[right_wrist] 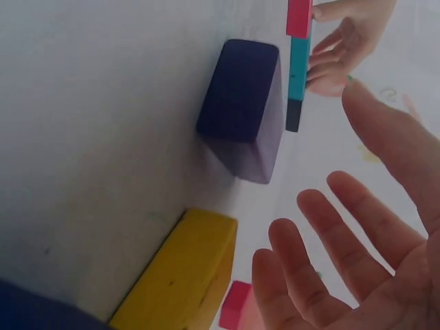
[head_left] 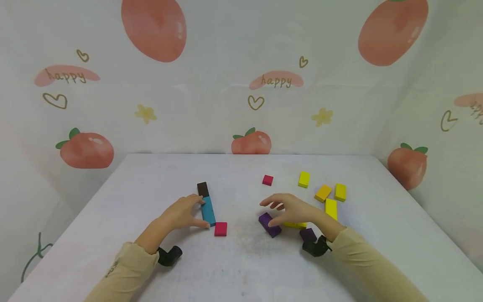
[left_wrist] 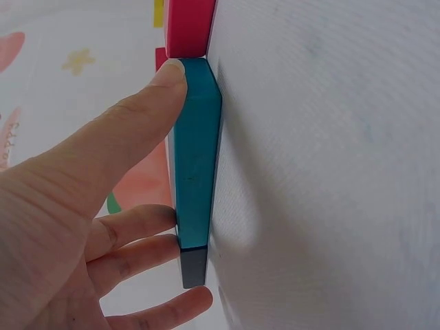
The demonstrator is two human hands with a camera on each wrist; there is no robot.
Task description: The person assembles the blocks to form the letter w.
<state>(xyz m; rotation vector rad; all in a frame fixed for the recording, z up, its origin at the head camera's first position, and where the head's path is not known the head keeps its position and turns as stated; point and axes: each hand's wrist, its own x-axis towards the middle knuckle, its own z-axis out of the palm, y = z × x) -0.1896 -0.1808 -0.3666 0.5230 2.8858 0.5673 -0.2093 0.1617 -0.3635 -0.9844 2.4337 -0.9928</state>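
Observation:
My left hand (head_left: pixel 182 214) rests at the left side of a long blue block (head_left: pixel 209 213), thumb at its near end and fingers toward the far end. In the left wrist view, the thumb and two fingers touch the blue block (left_wrist: pixel 196 158). End to end with it lies a dark brown block (head_left: pixel 203 189); a red block (head_left: pixel 221 229) sits by its near right corner. Over a purple block (head_left: pixel 265 220) hovers my right hand (head_left: pixel 296 209), fingers spread and loosely bent, holding nothing. A yellow block (head_left: pixel 296 225) lies partly hidden beneath that hand.
Another dark purple block (head_left: pixel 308 234) lies near the right wrist. Farther back are a small red block (head_left: pixel 268 180), an orange-yellow block (head_left: pixel 323 193) and several yellow blocks (head_left: pixel 304 179). The white table (head_left: pixel 241 268) meets a printed cloth backdrop (head_left: pixel 211 121).

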